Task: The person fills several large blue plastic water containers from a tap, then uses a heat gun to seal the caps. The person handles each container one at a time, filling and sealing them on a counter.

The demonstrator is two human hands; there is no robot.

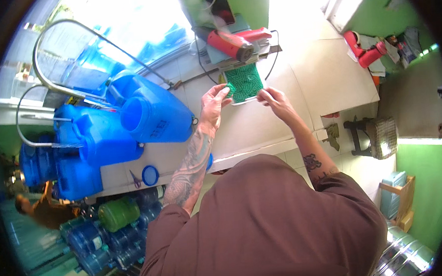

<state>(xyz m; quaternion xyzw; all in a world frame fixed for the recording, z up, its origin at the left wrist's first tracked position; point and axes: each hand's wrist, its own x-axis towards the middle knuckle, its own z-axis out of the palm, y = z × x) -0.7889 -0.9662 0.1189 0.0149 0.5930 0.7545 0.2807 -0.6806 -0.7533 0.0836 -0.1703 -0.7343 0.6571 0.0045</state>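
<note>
A tray or basket of many small green pieces (245, 82) lies on the pale tiled counter (258, 124) before me. At its left edge my left hand (215, 102) pinches a small green piece (231, 88) between thumb and fingers. My right hand (275, 99) is at the tray's lower right corner, its fingers curled together; whether they hold anything is too small to tell. Just beyond the tray, a red and black heat gun or hair dryer (230, 45) rests on stacked things, with a second red item (254, 34) behind it.
Large blue plastic jugs (159, 115) stand at the left, with bent metal tubes (39, 54) over them. Scissors (135, 179) and a blue ring-shaped lid (150, 175) lie near the counter's edge. A red tape dispenser (363, 51) is at the right. Water bottles (119, 214) stand below left.
</note>
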